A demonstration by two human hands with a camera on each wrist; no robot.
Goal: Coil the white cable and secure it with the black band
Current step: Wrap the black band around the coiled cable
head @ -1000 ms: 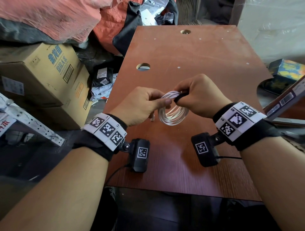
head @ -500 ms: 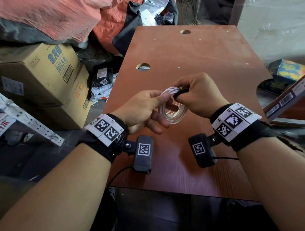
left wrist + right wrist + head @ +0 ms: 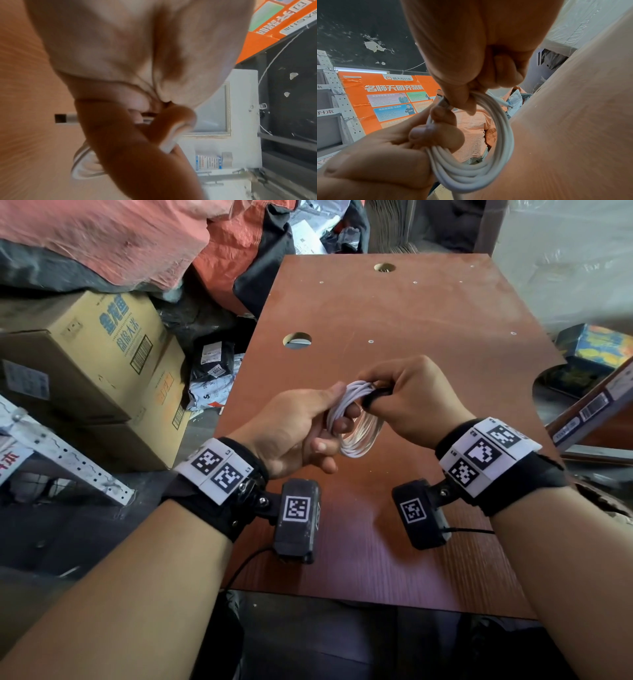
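Observation:
The white cable [image 3: 356,436] is wound into a small coil of several loops, held in the air above the brown table [image 3: 394,313]. My left hand [image 3: 301,429] grips the coil's left side, fingers curled through the loops, thumb on top. My right hand [image 3: 411,405] pinches the top of the coil together with the black band [image 3: 375,397], which lies across the strands. In the right wrist view the coil [image 3: 488,155] hangs from the right fingers [image 3: 464,100], with the left hand [image 3: 412,143] clamped on its left. A USB plug [image 3: 66,118] sticks out beside the left hand.
Cardboard boxes [image 3: 92,354] and a perforated metal bracket [image 3: 61,453] stand to the left of the table. Orange and dark bags [image 3: 212,244] pile behind. A colourful box [image 3: 596,350] and a leaning board [image 3: 589,412] sit at the right. The table has round holes [image 3: 297,340].
My left hand turned palm-up and its fingers went through the coil. The coil tilted and rose slightly. My right hand kept its pinch on the band at the coil's top.

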